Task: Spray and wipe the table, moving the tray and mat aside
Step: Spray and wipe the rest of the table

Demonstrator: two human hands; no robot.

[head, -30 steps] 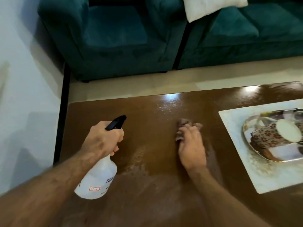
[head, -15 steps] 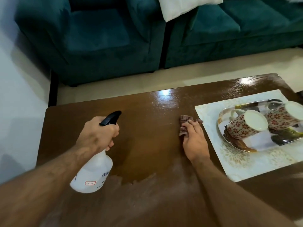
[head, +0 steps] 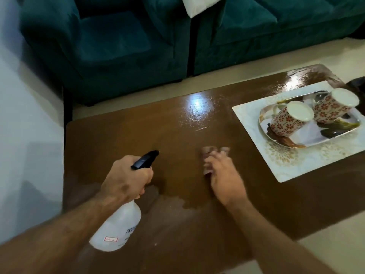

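Note:
My left hand (head: 126,180) grips the neck of a white spray bottle (head: 116,230) with a black trigger head, held above the left part of the brown table (head: 122,139). My right hand (head: 225,178) presses a small brownish cloth (head: 207,153) flat on the table's middle; the hand and cloth are blurred. A white patterned mat (head: 296,165) lies at the table's right end. On it rests a shiny metal tray (head: 333,135) with two floral mugs (head: 290,119) turned upside down.
A teal armchair (head: 110,42) and a teal sofa (head: 266,30) with a white cushion (head: 199,4) stand beyond the table's far edge. A white wall (head: 25,135) runs along the left. A dull wet patch covers the table's near part.
My right hand and the cloth have slid toward me and left, away from the mat. The view has shifted, showing more of the table's right end. The left hand holds the bottle as before.

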